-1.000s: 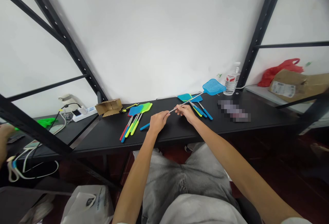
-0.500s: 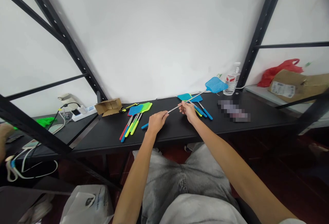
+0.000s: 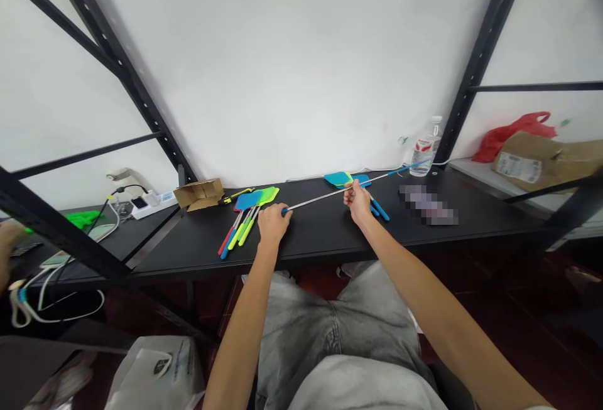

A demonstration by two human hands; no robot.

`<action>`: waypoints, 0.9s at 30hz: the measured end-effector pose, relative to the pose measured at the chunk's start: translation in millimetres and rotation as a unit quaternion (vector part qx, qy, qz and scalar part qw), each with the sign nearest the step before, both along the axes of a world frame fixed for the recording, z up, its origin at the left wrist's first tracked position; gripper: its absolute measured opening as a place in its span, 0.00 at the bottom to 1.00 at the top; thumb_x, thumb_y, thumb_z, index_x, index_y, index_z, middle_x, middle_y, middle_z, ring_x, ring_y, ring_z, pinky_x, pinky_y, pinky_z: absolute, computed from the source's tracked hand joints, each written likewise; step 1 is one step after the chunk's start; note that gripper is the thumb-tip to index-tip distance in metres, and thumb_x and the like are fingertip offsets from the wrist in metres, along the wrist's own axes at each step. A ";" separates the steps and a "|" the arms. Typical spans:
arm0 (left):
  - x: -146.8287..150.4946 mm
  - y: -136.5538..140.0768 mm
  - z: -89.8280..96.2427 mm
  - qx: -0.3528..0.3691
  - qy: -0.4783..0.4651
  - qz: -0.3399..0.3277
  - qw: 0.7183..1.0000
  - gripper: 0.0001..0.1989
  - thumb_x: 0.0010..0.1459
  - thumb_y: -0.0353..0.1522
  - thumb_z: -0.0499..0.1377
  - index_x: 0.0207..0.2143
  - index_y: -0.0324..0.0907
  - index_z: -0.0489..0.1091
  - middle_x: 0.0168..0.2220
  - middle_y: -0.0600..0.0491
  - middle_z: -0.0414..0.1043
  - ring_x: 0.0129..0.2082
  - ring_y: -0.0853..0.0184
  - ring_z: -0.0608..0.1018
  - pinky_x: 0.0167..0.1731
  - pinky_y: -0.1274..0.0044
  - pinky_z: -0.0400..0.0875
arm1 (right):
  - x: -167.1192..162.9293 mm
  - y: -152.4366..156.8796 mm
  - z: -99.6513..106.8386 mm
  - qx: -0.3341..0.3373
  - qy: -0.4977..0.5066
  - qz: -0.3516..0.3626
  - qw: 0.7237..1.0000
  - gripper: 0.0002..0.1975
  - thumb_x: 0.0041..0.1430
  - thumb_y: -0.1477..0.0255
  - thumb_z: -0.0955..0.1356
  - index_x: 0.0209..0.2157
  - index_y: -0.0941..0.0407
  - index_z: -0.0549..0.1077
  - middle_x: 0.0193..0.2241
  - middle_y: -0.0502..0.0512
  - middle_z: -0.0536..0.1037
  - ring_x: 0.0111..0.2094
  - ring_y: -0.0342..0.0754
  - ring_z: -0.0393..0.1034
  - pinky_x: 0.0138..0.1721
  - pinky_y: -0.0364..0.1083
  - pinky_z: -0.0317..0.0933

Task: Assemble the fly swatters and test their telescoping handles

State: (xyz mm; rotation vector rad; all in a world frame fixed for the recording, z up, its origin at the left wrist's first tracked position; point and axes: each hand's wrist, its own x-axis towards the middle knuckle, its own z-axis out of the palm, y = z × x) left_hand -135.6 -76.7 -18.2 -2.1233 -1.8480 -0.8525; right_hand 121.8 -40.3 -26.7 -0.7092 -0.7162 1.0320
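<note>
Bare shaft (image 3: 313, 200): A longer stretch of it had just come into view between the hands, which suggested that the grips had been spread apart to leave the middle of the rod free.
Left hand (image 3: 273, 223): It was curled closed around the blue handle (image 3: 284, 211), with only the tip showing past the thumb. Half a second earlier the handle had stuck out to the left of this hand.
Right hand (image 3: 360, 203): It had moved slightly right, thumb and fingers pinching the shaft.
Blue fly swatter (image 3: 325, 196): It slanted across the middle of the frame above the black table (image 3: 188, 248), rising to the right.
Swatter head (image 3: 409, 167): Face-on in the earlier frame, it had turned nearly edge-on, a thin strip in front of the bottle (image 3: 423, 147) at right; contact could not be told.
Left bunch of swatters (image 3: 247, 233): It lay unchanged, left of centre.
Right bunch of swatters (image 3: 337, 179): It lay partly hidden behind the right hand.
</note>
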 end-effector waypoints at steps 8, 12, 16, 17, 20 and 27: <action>-5.2 1.0 -0.8 0.056 -0.083 0.119 0.988 0.15 0.55 0.24 0.55 0.41 0.46 0.77 0.43 0.48 0.77 0.47 0.56 0.74 0.47 0.68 0.63 | 1.8 3.7 -3.5 -0.006 0.019 -0.016 1.000 0.28 0.54 0.43 0.67 0.25 0.55 0.72 0.16 0.47 0.67 0.16 0.39 0.60 0.16 0.41 0.55; -5.8 -1.8 0.9 0.080 -0.144 0.136 0.977 0.18 0.51 0.19 0.53 0.40 0.45 0.73 0.42 0.48 0.75 0.48 0.56 0.72 0.39 0.72 0.65 | 1.8 3.6 -4.3 -0.004 0.020 -0.008 1.000 0.30 0.56 0.41 0.65 0.27 0.56 0.73 0.17 0.48 0.67 0.16 0.40 0.60 0.16 0.42 0.55; -6.3 -3.0 4.0 0.061 -0.200 0.157 0.965 0.18 0.48 0.18 0.53 0.37 0.45 0.70 0.35 0.48 0.73 0.46 0.55 0.71 0.35 0.73 0.64 | 0.8 1.5 -3.0 -0.004 0.010 0.002 1.000 0.31 0.55 0.40 0.63 0.28 0.56 0.74 0.17 0.48 0.67 0.16 0.40 0.59 0.16 0.42 0.54; -6.7 -3.0 4.6 0.057 -0.209 0.158 0.963 0.17 0.47 0.18 0.53 0.35 0.45 0.69 0.33 0.49 0.73 0.46 0.54 0.71 0.35 0.73 0.64 | 0.3 1.1 -2.6 -0.004 0.002 0.006 1.000 0.31 0.55 0.40 0.63 0.28 0.56 0.74 0.17 0.48 0.68 0.16 0.40 0.59 0.16 0.42 0.54; -8.3 -2.7 5.2 0.069 -0.227 0.160 0.958 0.16 0.46 0.17 0.53 0.33 0.45 0.68 0.31 0.49 0.71 0.47 0.54 0.70 0.36 0.72 0.64 | -1.6 0.6 -1.7 -0.009 -0.024 0.018 1.000 0.30 0.53 0.41 0.66 0.29 0.56 0.74 0.17 0.49 0.69 0.16 0.40 0.59 0.16 0.42 0.53; -7.4 -4.7 4.4 0.153 -0.216 0.203 0.943 0.15 0.49 0.19 0.53 0.32 0.45 0.73 0.48 0.46 0.68 0.53 0.51 0.67 0.48 0.62 0.63 | -4.6 -3.3 -0.2 -0.001 -0.077 0.052 0.996 0.25 0.49 0.46 0.72 0.25 0.56 0.71 0.19 0.49 0.71 0.18 0.39 0.61 0.17 0.41 0.53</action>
